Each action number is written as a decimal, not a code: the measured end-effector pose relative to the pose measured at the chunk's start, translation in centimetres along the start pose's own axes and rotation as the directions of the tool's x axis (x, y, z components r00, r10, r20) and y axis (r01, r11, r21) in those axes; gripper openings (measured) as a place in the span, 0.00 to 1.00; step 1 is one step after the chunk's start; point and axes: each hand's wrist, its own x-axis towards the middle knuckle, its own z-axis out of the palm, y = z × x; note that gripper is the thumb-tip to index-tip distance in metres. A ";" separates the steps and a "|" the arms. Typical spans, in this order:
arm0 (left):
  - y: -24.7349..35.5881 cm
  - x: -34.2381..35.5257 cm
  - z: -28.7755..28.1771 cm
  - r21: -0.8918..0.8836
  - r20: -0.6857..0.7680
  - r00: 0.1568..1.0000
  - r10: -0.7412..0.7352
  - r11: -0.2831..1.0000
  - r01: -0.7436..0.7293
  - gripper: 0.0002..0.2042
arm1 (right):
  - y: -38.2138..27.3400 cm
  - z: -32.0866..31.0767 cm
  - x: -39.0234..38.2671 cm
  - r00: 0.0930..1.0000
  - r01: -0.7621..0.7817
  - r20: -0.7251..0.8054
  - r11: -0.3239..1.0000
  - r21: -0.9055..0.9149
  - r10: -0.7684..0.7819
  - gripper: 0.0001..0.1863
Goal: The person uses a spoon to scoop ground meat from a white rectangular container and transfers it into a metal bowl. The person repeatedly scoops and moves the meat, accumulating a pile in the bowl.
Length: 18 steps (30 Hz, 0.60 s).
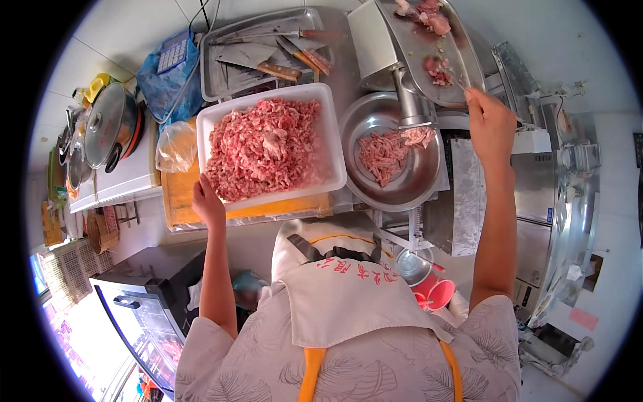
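My left hand [209, 201] is closed on the near left corner of a white plastic tray [338, 171] heaped with ground meat [264, 147]. The far right holds a meat grinder [414, 100], its outlet over a steel bowl [429, 177]. Strands of minced meat [383, 157] lie in the bowl, and more hang at the outlet. On top of the grinder sits a metal feed tray [462, 60] with raw meat pieces [429, 17]. My right hand [491, 124] is closed at the feed tray's near edge; a thin, light thing seems to extend from its fingers, too indistinct to name.
Behind the white tray, a metal tray [214, 77] holds a cleaver [251, 57] and several knives. A wooden board [181, 197] lies under the white tray. At left are a lidded pan [110, 127], a blue bag [177, 84] and a clear bag [177, 146]. Red containers [439, 293] stand below the bench.
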 end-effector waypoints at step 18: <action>-0.1 -0.2 0.2 -0.040 -0.008 1.000 -0.027 0.999 0.027 0.24 | -5.0 -4.0 -1.4 0.949 -0.212 0.236 0.977 -0.024 0.211 0.13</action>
